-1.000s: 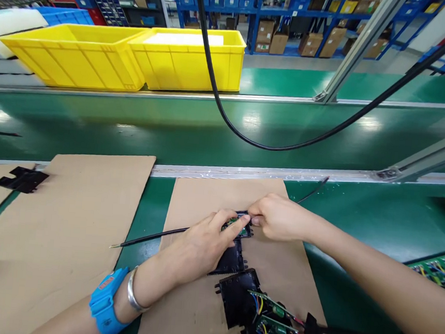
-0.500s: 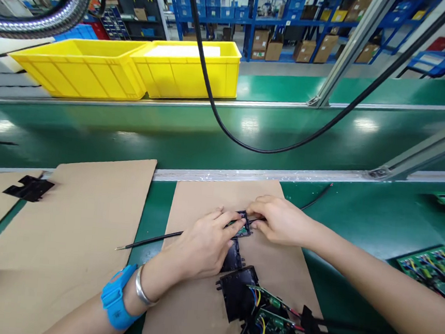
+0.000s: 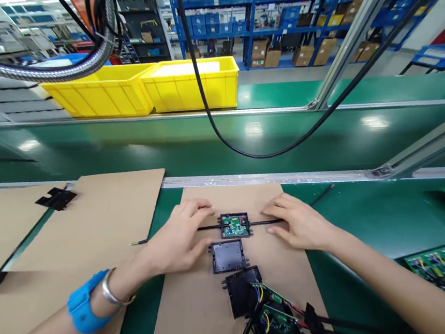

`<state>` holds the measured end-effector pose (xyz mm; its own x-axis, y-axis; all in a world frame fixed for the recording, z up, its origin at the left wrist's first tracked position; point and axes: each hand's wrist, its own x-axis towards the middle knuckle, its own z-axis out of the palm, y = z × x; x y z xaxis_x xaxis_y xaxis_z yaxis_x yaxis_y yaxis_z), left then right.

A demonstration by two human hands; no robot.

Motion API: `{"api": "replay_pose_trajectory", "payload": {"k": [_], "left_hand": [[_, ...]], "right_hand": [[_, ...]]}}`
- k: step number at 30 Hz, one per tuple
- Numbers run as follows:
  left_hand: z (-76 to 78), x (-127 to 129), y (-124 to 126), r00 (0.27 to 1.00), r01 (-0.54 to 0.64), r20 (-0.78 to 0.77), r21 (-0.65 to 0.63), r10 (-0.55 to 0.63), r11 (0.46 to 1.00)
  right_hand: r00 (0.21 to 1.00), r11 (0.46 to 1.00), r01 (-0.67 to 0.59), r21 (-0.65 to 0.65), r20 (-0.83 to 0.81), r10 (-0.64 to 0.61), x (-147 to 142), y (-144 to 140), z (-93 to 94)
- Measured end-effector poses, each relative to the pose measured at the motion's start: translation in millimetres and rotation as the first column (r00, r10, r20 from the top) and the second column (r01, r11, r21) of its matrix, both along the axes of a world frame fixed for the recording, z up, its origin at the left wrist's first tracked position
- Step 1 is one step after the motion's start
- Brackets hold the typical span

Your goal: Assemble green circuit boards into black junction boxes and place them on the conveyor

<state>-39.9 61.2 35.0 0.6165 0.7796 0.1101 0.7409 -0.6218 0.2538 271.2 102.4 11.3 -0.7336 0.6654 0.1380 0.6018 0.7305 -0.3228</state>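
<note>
A small black plastic case [image 3: 222,234] lies on the cardboard with a green circuit board [image 3: 235,225] inside it. One black cable leaves each side of the case. My left hand [image 3: 177,236] hovers at the left cable [image 3: 209,227], thumb and fingers apart. On the other side, the right cable [image 3: 260,223] runs between the parted thumb and fingers of my right hand [image 3: 299,223]; whether the palm touches it is hidden. Just below the case rests a flat black cover [image 3: 228,256]. Nearer to me are more black case parts [image 3: 241,291] and wired circuit boards [image 3: 277,320].
Cardboard sheets [image 3: 101,219] cover the green bench at left, with black tape pieces [image 3: 56,199] on them. More circuit boards [image 3: 439,266] lie at right. A black cable [image 3: 254,155] hangs in front. Yellow bins [image 3: 194,89] stand behind the metal rail.
Both hands have moved away from the case, the left one leftward and the right one slightly rightward. The circuit board and the cover now show. The camera view has shifted a little.
</note>
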Motion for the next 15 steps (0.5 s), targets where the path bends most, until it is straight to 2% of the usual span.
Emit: {"api": "replay_pose_trajectory", "payload": {"k": [2,4,6,9,11,13,15], "left_hand": [[-5.6,-16,2,0.996,-0.073,-0.044,-0.012,0.073,0.997],[-10.0,-23,19,0.988,-0.137,-0.066,0.010,0.138,0.990],[-8.3,-21,52,0.976,-0.207,-0.047,0.068,0.211,0.976],[4.3,-9,118,0.957,-0.287,-0.003,0.156,0.291,0.945],[11.7,2,151,0.949,-0.312,0.019,0.179,0.314,0.933],[13.9,14,159,0.948,-0.317,0.043,0.171,0.314,0.933],[13.3,25,137,0.956,-0.294,0.066,0.141,0.287,0.945]], "right_hand": [[0.999,0.999,0.033,0.042,0.016,-0.033,9,5,-0.4],[0.997,0.994,0.074,0.084,0.020,-0.076,12,23,3.6],[0.989,0.982,0.147,0.121,0.003,-0.148,9,56,14.6],[0.969,0.959,0.246,0.142,-0.017,-0.246,3,114,39.8],[0.952,0.943,0.306,0.128,-0.012,-0.307,0,136,54.4],[0.940,0.935,0.339,0.100,-0.001,-0.341,-1,127,62.2],[0.962,0.962,0.272,-0.012,0.029,-0.271,-1,88,63.9]]}}
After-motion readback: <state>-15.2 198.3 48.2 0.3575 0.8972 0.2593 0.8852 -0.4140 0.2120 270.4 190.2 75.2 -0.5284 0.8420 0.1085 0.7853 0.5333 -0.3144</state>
